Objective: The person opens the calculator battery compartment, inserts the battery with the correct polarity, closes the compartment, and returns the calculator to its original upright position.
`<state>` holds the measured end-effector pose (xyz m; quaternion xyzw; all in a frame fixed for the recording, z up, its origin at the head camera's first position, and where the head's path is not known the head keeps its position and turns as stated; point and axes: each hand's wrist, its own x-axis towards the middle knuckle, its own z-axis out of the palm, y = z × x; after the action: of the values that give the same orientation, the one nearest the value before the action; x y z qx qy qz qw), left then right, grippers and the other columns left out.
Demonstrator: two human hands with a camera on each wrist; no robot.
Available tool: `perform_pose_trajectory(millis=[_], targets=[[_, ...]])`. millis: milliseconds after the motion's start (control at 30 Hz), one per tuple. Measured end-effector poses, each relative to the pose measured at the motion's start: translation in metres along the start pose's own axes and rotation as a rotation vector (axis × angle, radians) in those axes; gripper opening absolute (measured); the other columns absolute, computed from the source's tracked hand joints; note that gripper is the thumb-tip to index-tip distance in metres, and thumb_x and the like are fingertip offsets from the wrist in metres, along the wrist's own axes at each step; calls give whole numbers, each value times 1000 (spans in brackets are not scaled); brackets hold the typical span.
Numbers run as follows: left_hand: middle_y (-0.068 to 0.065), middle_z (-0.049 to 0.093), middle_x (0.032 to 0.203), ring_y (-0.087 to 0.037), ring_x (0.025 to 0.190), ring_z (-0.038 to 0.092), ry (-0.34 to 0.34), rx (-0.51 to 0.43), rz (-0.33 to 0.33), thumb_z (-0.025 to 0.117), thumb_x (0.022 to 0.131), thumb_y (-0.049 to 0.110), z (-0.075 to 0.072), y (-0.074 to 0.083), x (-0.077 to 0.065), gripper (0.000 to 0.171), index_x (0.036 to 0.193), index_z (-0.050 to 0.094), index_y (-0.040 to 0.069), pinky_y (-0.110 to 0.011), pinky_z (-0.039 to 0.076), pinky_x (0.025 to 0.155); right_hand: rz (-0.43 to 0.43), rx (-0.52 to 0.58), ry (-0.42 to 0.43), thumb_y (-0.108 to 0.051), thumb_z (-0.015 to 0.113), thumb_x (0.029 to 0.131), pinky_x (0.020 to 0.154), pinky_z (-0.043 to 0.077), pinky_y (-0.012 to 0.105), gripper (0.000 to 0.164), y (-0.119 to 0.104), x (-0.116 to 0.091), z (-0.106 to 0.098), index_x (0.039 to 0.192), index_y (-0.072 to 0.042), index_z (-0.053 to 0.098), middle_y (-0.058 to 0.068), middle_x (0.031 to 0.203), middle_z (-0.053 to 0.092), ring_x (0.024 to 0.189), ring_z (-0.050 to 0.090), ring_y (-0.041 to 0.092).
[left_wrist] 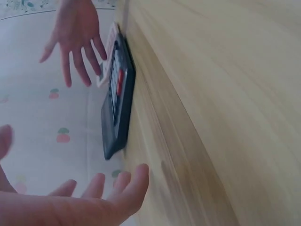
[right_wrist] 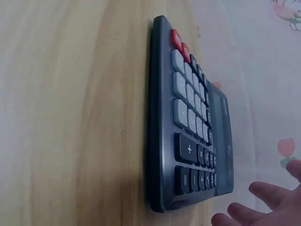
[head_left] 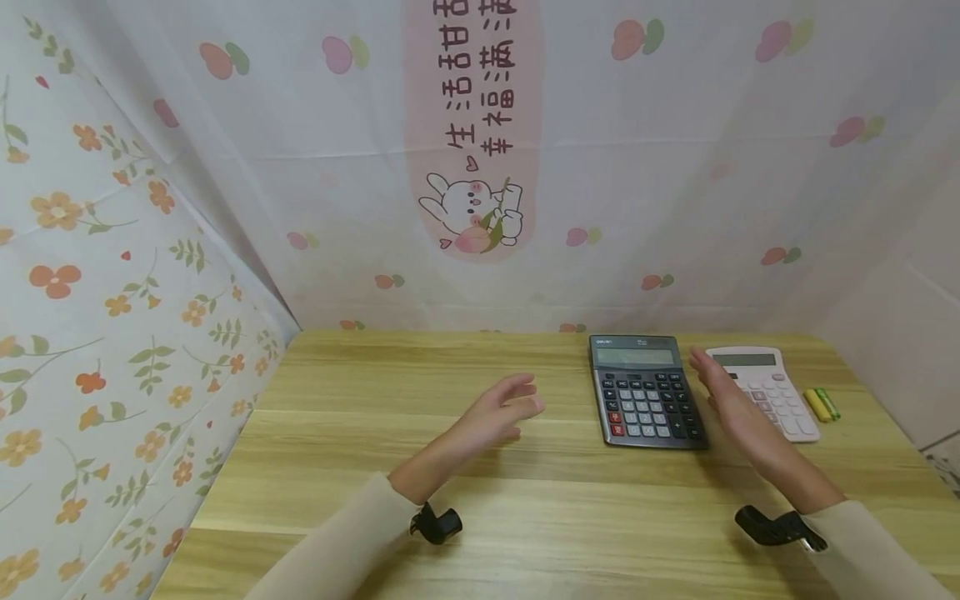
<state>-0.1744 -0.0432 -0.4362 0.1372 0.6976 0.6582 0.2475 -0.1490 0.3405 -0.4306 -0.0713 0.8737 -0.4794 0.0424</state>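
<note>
Left grip [head_left: 497, 411] and right grip [head_left: 733, 407] are hovering empty, fingers loose; dark calculator [head_left: 647, 396] is looking light, rigid, side-graspable.

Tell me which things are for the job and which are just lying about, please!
Probably for the job:
dark grey desktop calculator, with the open left hand and right hand on either side

Probably just lying about:
pale pink calculator
yellow battery
green battery

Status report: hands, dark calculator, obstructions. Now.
Left hand open, empty. Right hand open, empty. Dark calculator on table, ungripped. No obstruction visible between it and left hand.
</note>
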Motion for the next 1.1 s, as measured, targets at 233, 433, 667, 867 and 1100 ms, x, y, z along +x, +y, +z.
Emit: perform_pose_trajectory(millis=[233,433,667,867,1100], targets=[[-23,45,167,-38,145,56,45,-124,-41,72,106,23,28,-5,21,71,167,41,0,-61,54,108,114,-53,-13,-57,15,119,123,7,79,81,1,11,1,175,-4,-5,31,179,-4,162,-4,58],[-25,48,163,-42,144,54,45,-174,-65,70,107,19,50,-6,35,67,164,43,-3,-60,56,105,205,-68,-29,-64,21,116,124,-3,76,88,5,20,1,175,-4,-6,28,179,-12,163,-15,52],[-23,49,162,-43,144,52,25,-225,-78,67,109,18,66,-10,44,66,165,40,-4,-56,57,105,254,-51,-25,-66,28,115,124,4,77,92,6,32,5,175,-7,-10,33,178,-6,163,-5,57],[-19,53,159,-45,142,53,47,-258,-73,68,109,22,77,-11,54,65,163,44,-5,-57,59,100,250,-92,-4,-49,33,120,122,16,79,82,7,38,8,175,-3,-6,43,173,7,159,11,64],[-17,57,152,-41,140,56,67,-267,-83,69,108,24,87,-14,62,66,162,44,-6,-55,63,91,199,-241,49,-38,41,119,116,31,79,77,13,42,16,174,3,5,46,165,28,150,33,65]])
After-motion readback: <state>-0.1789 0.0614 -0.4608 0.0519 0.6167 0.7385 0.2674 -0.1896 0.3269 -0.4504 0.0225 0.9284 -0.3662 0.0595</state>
